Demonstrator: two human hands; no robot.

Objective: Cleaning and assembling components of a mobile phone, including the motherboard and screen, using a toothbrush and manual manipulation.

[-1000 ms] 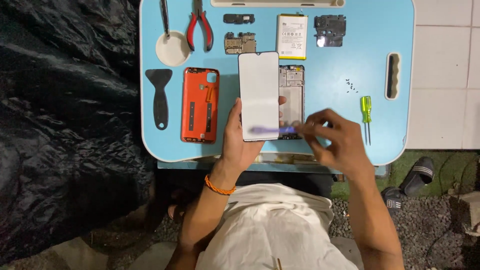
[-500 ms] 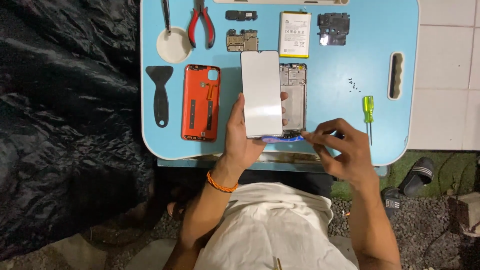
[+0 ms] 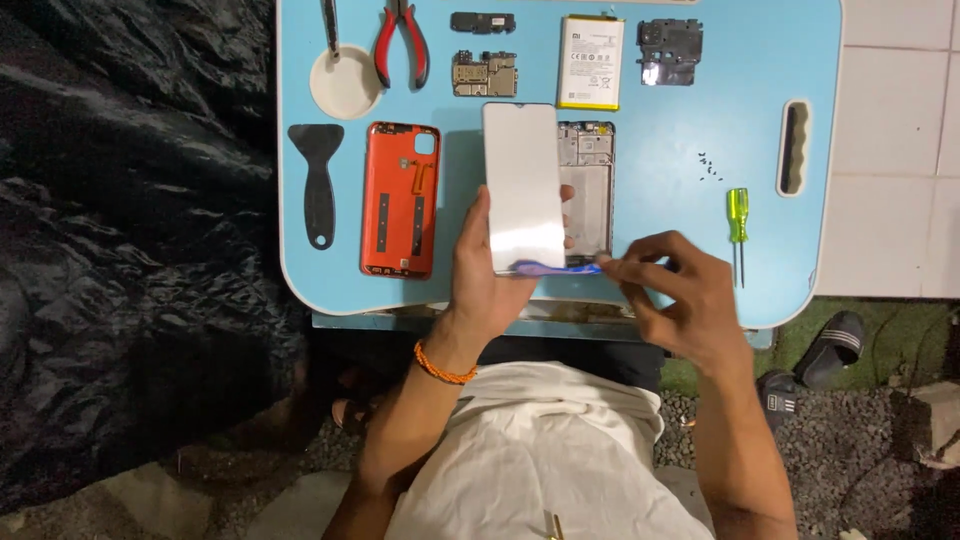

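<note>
Your left hand (image 3: 490, 285) grips the screen (image 3: 524, 185), right hand (image 3: 680, 300) pinches blue pick (image 3: 560, 267); frame (image 3: 590, 190) half hidden, orange cover (image 3: 400, 200) beside, desk (image 3: 660, 150).

A small light-blue table (image 3: 780, 60) with rounded corners is set over ground covered in grey gravel (image 3: 860, 470). Crumpled black plastic sheeting (image 3: 130, 250) is spread along one side. White floor tiles (image 3: 900, 150) are seen on the other, and a black sandal (image 3: 835, 345) is left on green matting (image 3: 900, 330).
</note>
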